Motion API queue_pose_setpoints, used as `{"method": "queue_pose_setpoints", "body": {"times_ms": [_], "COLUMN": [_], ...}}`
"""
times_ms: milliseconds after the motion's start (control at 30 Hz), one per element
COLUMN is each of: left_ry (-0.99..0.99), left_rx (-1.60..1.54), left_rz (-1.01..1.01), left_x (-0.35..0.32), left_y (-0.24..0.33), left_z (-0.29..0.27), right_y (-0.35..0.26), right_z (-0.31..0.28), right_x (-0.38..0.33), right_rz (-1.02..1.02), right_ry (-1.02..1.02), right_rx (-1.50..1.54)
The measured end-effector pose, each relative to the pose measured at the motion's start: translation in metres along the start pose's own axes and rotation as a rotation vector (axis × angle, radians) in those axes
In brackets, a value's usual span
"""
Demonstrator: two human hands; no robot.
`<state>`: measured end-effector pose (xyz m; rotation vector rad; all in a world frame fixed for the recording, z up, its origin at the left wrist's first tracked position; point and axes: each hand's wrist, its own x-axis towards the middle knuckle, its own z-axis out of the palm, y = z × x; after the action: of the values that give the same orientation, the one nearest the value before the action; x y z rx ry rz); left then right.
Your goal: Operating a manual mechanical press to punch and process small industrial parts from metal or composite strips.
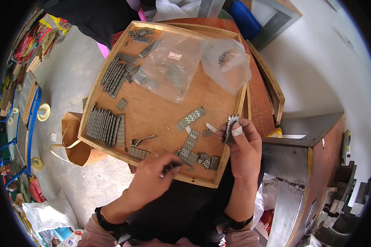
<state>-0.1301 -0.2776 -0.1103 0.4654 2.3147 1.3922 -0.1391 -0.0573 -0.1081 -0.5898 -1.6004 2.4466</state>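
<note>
Nearest, your left hand is curled narrow, fingertips pinching a small dark piece over the near rim of the wooden tray. Right hand: fingers closed on a short metal link strip held upright at the tray's near right corner; one fingertip taped white. Loose link strips lie just left of it, too jumbled to count. Mid-left, one packed row of strips; farther, another row. Far side: two clear plastic bags, the right one holding small parts.
</note>
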Motion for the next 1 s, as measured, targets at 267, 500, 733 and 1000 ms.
{"method": "queue_pose_setpoints", "body": {"times_ms": [267, 500, 733, 1000], "left_ry": [-0.080, -0.220, -0.032, -0.009], "left_rx": [0.671, 0.746, -0.403, -0.972], "left_rz": [0.174, 0.220, -0.334, -0.483], "left_x": [0.011, 0.020, 0.007, -0.003], "left_y": [0.013, 0.022, 0.013, -0.006], "left_z": [0.044, 0.034, 0.000, -0.017], "right_y": [-0.001, -0.016, -0.014, 0.003], "right_z": [-0.005, -0.010, 0.007, 0.037], "right_x": [0.000, -0.009, -0.034, -0.048], "right_rz": [-0.043, -0.058, 0.093, -0.112], "right_ry": [0.023, -0.012, -0.222, -0.447], "right_rx": [-0.059, -0.063, -0.360, -0.895]}}
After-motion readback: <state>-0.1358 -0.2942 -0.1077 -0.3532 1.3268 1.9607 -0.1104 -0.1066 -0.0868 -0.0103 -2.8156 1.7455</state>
